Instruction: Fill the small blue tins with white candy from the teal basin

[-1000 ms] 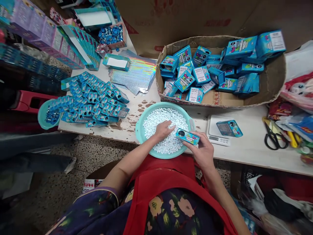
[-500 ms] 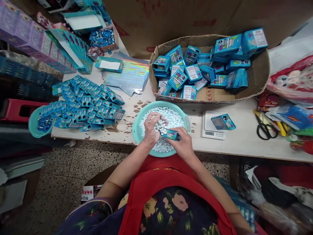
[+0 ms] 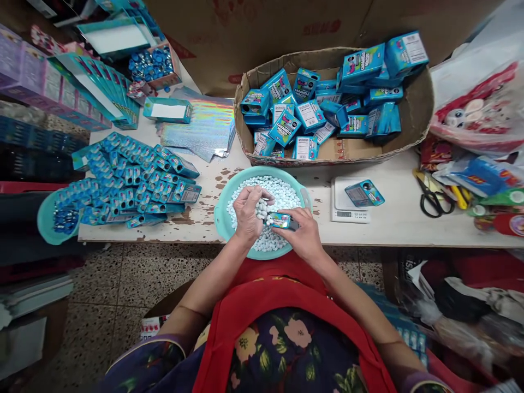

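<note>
Left hand: the person's left hand (image 3: 248,215) comes in over the bowl from the near left, wrist bent up, fingers curled into a cup; its grip is closed around a small heap of white pieces (image 3: 262,208).
Right hand: the right hand (image 3: 303,232) reaches in from the near right, thumb on the near side and fingers on the far side; its grip is clamped on a small blue box (image 3: 279,220).
Small blue box: held above the bowl, lying sideways, its left end up against the white pieces at the left hand.
Forearms: both slant inward and form a V over the red apron (image 3: 262,297).
Bowl: the turquoise bowl (image 3: 221,215) holds more white pieces; its near rim juts past the front edge of the tabletop (image 3: 397,232), its far rim is just beside the cardboard tray (image 3: 418,128).
Room to the left: a bare, worn strip between the bowl and the pile of blue boxes (image 3: 143,180).
Room to the right: a narrow gap before the scale (image 3: 339,191), on which another blue box (image 3: 363,194) partly rests; wider bare surface lies between scale and scissors (image 3: 433,202).
</note>
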A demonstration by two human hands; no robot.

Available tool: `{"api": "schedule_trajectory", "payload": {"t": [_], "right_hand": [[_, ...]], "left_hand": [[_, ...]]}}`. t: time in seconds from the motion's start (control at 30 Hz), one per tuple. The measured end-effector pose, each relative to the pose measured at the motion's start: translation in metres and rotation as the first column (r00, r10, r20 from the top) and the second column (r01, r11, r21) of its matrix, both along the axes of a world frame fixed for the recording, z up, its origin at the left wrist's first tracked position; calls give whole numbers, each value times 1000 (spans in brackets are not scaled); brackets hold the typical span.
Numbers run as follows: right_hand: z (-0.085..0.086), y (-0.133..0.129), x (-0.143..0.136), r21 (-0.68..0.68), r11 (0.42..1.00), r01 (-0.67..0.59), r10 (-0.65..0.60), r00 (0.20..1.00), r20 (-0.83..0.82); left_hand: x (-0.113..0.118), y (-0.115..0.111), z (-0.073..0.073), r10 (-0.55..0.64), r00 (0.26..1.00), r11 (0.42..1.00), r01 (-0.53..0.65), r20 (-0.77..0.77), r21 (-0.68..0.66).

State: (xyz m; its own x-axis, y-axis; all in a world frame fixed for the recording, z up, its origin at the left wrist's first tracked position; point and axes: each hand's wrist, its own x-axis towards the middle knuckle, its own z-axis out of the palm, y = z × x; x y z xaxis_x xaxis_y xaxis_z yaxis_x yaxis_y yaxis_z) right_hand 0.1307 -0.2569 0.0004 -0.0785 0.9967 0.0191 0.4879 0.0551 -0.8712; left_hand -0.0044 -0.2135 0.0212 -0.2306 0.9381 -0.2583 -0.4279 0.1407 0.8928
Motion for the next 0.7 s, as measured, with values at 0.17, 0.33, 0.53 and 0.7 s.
{"api": "schedule_trajectory", "payload": {"t": [0.17,0.33,0.53,0.7], "right_hand": [[3,0,2,0,1000,19,-19,1000,-20],[2,0,4,16,999,40,-40,999,-10],[2,-2,6,53,996,68,-68,998,1],[0,-5,8,38,995,91,-91,996,-7]], "left_hand": [[4,-1,0,-33,999,999,33,-5,26],[7,-1,1,-13,998,997,17,-62,71],[11,-1,3,-27,997,999,28,-66,15],[13,-1,1,-54,997,998,55,-55,16]]}}
